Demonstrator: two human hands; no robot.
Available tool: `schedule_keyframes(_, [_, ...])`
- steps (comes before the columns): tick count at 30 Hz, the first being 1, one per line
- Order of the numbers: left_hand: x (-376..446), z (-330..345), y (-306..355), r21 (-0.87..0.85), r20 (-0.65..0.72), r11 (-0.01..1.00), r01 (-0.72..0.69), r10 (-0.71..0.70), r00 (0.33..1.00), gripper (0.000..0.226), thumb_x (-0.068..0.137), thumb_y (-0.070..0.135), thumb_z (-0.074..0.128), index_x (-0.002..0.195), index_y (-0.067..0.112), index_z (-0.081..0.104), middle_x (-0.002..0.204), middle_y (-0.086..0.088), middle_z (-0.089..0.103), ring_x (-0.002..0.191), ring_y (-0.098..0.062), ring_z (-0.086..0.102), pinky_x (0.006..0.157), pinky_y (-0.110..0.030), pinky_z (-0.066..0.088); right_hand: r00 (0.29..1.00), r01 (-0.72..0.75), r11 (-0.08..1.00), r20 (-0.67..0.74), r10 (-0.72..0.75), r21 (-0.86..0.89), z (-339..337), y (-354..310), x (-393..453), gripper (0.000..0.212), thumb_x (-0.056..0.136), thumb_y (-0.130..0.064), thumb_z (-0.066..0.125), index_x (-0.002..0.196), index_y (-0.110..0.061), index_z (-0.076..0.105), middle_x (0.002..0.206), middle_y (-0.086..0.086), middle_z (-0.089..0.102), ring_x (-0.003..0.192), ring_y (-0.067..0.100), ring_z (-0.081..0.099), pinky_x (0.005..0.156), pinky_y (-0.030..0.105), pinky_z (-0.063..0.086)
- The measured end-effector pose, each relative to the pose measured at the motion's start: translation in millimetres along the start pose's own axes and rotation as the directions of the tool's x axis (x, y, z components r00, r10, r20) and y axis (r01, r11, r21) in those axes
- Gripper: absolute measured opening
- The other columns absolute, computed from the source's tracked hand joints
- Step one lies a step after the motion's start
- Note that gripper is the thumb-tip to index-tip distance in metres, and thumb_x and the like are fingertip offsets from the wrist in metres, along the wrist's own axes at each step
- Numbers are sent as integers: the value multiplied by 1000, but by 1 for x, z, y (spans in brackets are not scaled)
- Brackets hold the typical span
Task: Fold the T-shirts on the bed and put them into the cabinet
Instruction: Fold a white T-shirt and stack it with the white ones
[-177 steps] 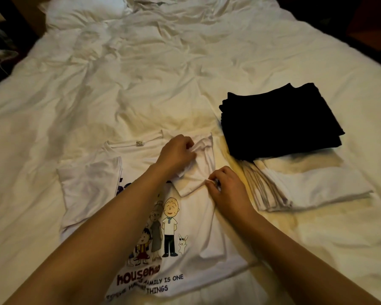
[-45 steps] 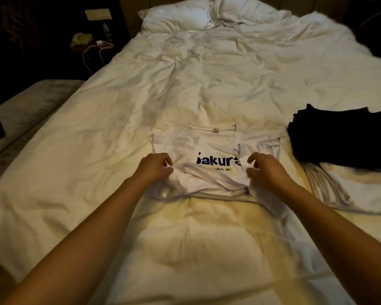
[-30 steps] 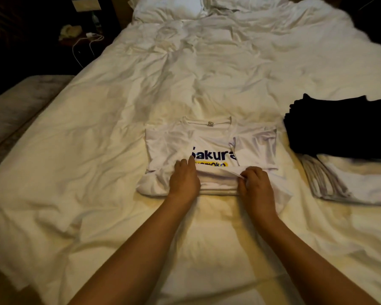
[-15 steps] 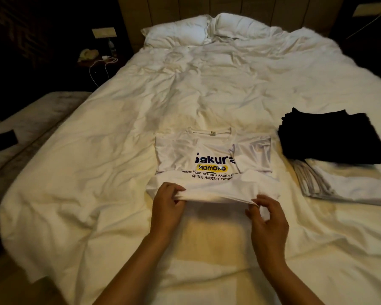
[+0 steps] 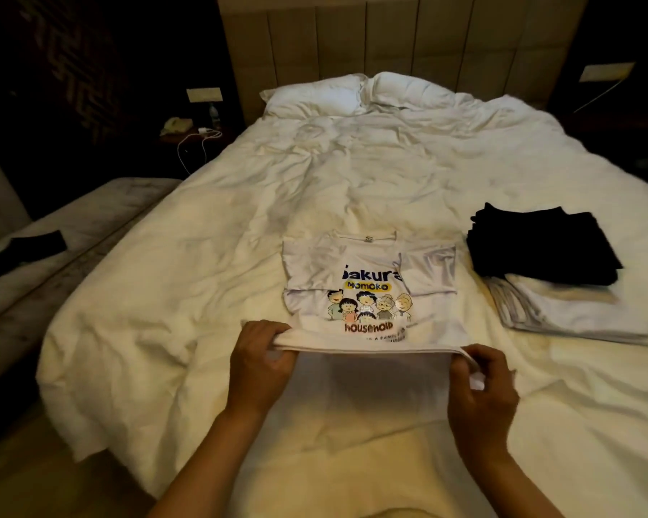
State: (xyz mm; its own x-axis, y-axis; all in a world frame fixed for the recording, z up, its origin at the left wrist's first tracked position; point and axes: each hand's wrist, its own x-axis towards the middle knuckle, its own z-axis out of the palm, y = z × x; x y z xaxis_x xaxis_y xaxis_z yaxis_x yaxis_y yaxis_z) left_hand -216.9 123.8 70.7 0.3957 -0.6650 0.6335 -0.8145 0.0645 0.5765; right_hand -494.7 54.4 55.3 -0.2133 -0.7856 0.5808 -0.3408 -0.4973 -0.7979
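- Folding in progress: person stands at the foot of the bed (image 5: 203, 293), white shirt (image 5: 371, 278) lies printed side up near the middle of the near half, collar pointing at the pillows (image 5: 352, 93).
- Left hand (image 5: 264, 355) pinches the shirt's near left corner, fingers curled over the edge; right hand (image 5: 481, 381) pinches the near right corner, cloth bunched between thumb and fingers.
- Near edge is lifted just off the duvet and pulled taut between both hands; both sleeves already turned in over the body.
- Done, by the look of it: a stack (image 5: 550, 278) of folded shirts sits right of the white shirt, black ones on top, white ones under.
- Left: probably the bottom-to-collar fold, adding it to the stack, then carrying all to the cabinet, which is not in view.
- Materials: shirt is thin, limp cotton-like knit with a cartoon family print and lettering; duvet is thick, white, heavily creased; headboard (image 5: 390, 43) is padded in upright panels.
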Motion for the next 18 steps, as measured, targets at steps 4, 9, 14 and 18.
schedule_keyframes(4, [19, -5, 3, 55, -24, 996, -72, 73, 997, 18, 80, 27, 59, 80, 13, 69, 80, 1, 67, 80, -19, 55, 84, -31, 46, 974, 223, 965, 58, -217, -138, -6, -4, 21, 24, 90, -21, 51, 88, -1, 64, 78, 8, 59, 68, 19, 52, 65, 28, 44])
schedule_keyframes(9, [52, 13, 0, 193, 94, 980, 48, -67, 993, 21, 81, 32, 52, 78, 15, 64, 78, 1, 56, 80, -25, 52, 64, -31, 35, 967, 224, 916, 195, -166, -333, 11, -1, 62, 3, 85, -6, 67, 83, -5, 65, 73, 9, 62, 69, 29, 59, 61, 36, 46])
schedule_keyframes(14, [80, 37, -11, 197, 169, 974, 110, -145, 975, 6, 89, 14, 63, 95, 15, 62, 92, 0, 60, 92, -24, 56, 68, -34, 41, 957, 163, 870, 291, -23, -465, 34, 12, 96, 7, 88, -11, 70, 91, -5, 68, 80, 14, 64, 76, 34, 59, 65, 38, 46])
schedule_keyframes(18, [102, 62, -32, 289, 230, 956, 42, -112, 967, 4, 88, 13, 66, 91, 11, 65, 93, -7, 58, 96, -31, 54, 69, -38, 45, 929, 180, 840, 368, 25, -512, 56, 32, 120, 11, 91, -14, 67, 93, -4, 68, 83, 15, 64, 80, 35, 58, 66, 37, 41])
